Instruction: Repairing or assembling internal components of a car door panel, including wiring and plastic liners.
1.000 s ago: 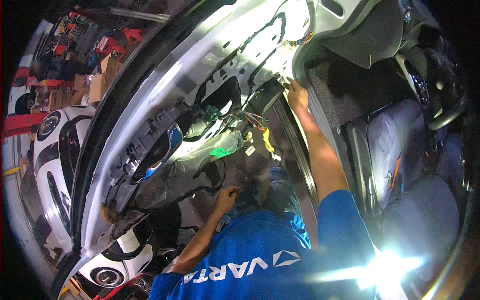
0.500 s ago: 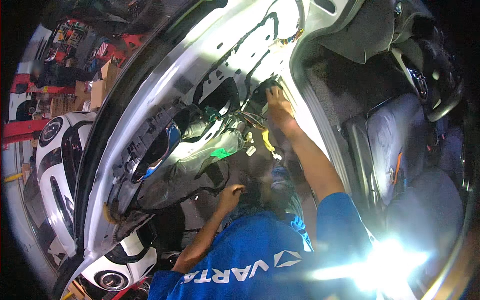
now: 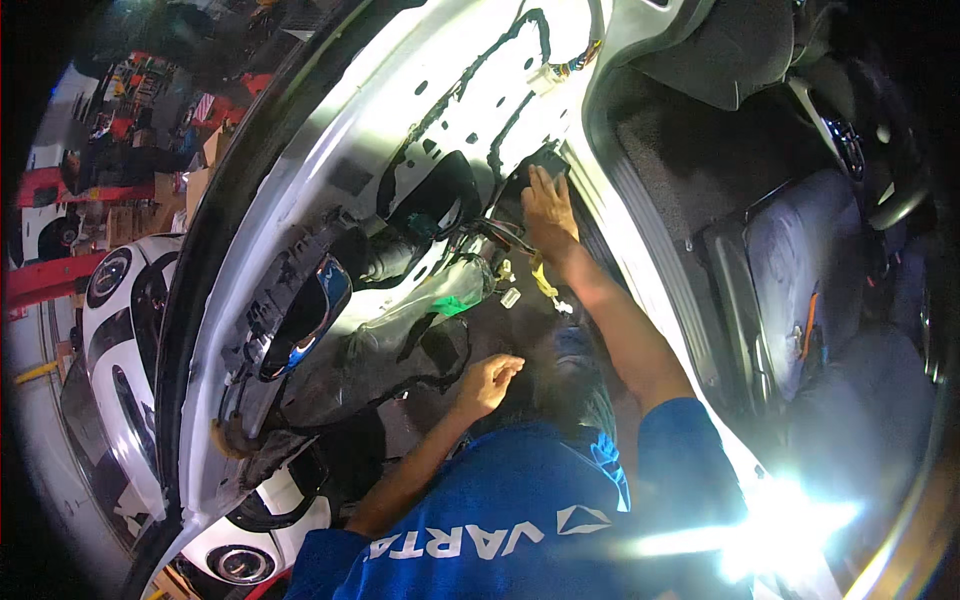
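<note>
My right hand reaches into the gap by the car's white door sill. Its fingers are stretched out, with the tips on or just over a dark part whose kind I cannot make out. My left hand hovers lower, fingers loosely bent and nothing visible in them. Between the hands hang loose wires with a yellow-wrapped lead and a pale connector. To the left stands the opened car door, its inner metal bare. Clear sheeting with a green patch droops from it.
A chrome-edged door handle piece sits on the door. The car seat is to the right, with an orange strip on it. A bright lamp glares at lower right. Beyond the door stands a white car.
My left hand has moved up and to the right. My right hand stays near the dark part, its fingers now more stretched out. The view has shifted slightly.
</note>
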The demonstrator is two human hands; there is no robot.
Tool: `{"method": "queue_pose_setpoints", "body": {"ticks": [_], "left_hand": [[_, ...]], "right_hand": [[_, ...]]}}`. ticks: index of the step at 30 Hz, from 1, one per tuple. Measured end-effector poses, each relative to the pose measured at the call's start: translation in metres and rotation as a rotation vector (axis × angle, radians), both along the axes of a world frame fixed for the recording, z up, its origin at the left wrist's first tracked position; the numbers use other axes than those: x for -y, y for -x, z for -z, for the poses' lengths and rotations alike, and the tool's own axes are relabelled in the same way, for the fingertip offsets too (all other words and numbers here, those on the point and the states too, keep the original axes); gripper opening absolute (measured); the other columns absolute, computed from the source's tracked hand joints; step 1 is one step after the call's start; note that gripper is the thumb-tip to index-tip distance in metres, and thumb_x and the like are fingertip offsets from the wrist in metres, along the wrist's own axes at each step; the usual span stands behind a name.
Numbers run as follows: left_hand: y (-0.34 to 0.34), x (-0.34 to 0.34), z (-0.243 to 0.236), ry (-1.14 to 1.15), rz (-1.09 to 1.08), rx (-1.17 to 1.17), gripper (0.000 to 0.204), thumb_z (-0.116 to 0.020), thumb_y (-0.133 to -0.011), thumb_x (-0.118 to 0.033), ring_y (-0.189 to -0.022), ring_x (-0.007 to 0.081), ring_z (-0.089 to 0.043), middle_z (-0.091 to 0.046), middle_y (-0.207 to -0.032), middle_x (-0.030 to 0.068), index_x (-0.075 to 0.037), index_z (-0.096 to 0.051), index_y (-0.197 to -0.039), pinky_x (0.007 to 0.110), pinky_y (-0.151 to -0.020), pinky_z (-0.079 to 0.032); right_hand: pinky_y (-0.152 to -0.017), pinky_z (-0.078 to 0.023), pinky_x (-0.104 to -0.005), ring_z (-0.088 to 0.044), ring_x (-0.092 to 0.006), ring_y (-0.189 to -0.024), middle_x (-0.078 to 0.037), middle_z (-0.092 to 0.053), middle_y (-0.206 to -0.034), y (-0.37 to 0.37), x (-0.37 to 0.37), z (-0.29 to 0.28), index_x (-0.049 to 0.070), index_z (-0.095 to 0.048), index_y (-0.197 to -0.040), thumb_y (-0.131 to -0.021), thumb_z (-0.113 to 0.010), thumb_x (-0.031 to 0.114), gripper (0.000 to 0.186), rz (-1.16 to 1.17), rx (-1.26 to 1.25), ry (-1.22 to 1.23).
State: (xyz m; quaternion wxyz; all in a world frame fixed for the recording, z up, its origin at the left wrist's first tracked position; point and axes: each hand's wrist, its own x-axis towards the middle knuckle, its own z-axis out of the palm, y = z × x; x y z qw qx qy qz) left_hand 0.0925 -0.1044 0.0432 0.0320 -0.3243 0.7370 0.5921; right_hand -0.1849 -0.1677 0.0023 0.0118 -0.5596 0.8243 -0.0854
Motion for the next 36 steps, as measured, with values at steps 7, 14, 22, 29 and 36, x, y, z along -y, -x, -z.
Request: {"method": "queue_pose_setpoints", "body": {"ticks": [7, 14, 22, 29, 36], "left_hand": [[-0.01, -0.004, 0.014, -0.044, 0.041, 0.03, 0.017, -0.052, -0.088, -0.006, -0.086, 0.0197, -0.064, -0.065, -0.096, 0.013, 0.0, -0.059, -0.102, 0.028, -0.072, -0.051], [-0.01, -0.004, 0.015, -0.092, -0.038, 0.071, 0.017, -0.053, -0.087, -0.006, -0.084, 0.0187, -0.065, -0.066, -0.094, 0.0123, 0.0, -0.059, -0.102, 0.028, -0.071, -0.05], [-0.027, -0.006, 0.019, 0.034, 0.014, 0.024, 0.017, -0.054, -0.087, -0.007, -0.077, 0.0164, -0.064, -0.066, -0.091, 0.0117, -0.001, -0.06, -0.101, 0.026, -0.065, -0.048], [-0.03, -0.007, 0.021, -0.039, -0.093, -0.05, 0.017, -0.055, -0.086, -0.009, -0.075, 0.018, -0.064, -0.066, -0.09, 0.0128, -0.001, -0.061, -0.1, 0.027, -0.064, -0.048], [-0.038, -0.009, 0.021, 0.043, 0.007, 0.072, 0.018, -0.054, -0.086, -0.01, -0.08, 0.0204, -0.064, -0.066, -0.091, 0.0142, 0.0, -0.061, -0.1, 0.028, -0.067, -0.049]], "right_hand": [[-0.103, -0.031, -0.0442, -0.04, -0.0323, -0.12, -0.01, -0.053, -0.112, 0.001, -0.021, -0.008, 0.008, -0.057, -0.096, -0.067, -0.071, 0.016, 0.033, -0.545, -0.05, -0.154], [-0.082, -0.047, -0.0383, -0.051, -0.0305, -0.098, -0.015, -0.049, -0.109, 0.007, -0.025, 0.017, 0.007, -0.048, -0.121, -0.073, -0.056, 0.001, 0.049, 0.126, 0.061, 0.51], [-0.078, -0.049, -0.0338, -0.052, -0.0283, -0.098, -0.014, -0.046, -0.109, 0.042, -0.003, 0.012, 0.009, -0.048, -0.124, -0.072, -0.053, 0.0, 0.053, 0.042, 0.07, 0.118], [-0.078, -0.048, -0.0395, -0.058, -0.032, -0.093, -0.017, -0.057, -0.103, 0.064, 0.001, 0.014, 0.006, -0.058, -0.107, -0.072, -0.051, -0.003, 0.037, 0.149, 0.374, 0.432], [-0.084, -0.046, -0.0414, -0.054, -0.0327, -0.101, -0.018, -0.052, -0.11, 0.071, -0.005, 0.007, 0.014, -0.057, -0.115, -0.076, -0.049, 0.0, 0.042, -0.037, 0.196, 0.21]]}}
